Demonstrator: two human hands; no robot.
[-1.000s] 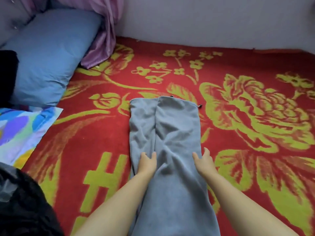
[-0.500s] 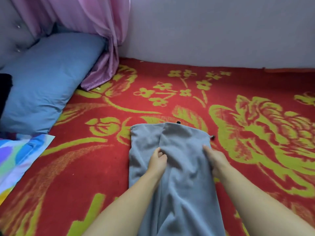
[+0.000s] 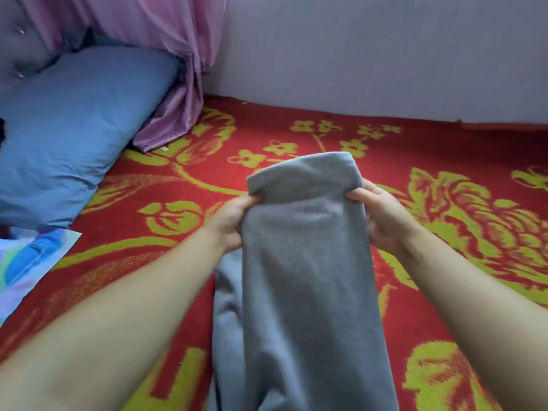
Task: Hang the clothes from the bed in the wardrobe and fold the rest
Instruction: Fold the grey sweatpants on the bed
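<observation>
A long grey garment (image 3: 305,262) lies lengthwise on the red and yellow flowered bedspread (image 3: 444,221), running from the bottom edge toward the wall. Its far end is lifted off the bed and doubled over toward me. My left hand (image 3: 234,221) pinches the left edge of that raised fold. My right hand (image 3: 382,215) pinches the right edge at the same height. The lower layer of the garment shows beside my left wrist.
A blue pillow (image 3: 74,132) lies at the far left, with a pink curtain (image 3: 166,69) hanging behind it onto the bed. A multicoloured cloth (image 3: 26,268) lies at the left edge. A pale wall (image 3: 385,54) runs along the far side.
Both hands slid up the garment from its middle to its far end, took hold of the two edges and lifted that end off the bed toward me.
</observation>
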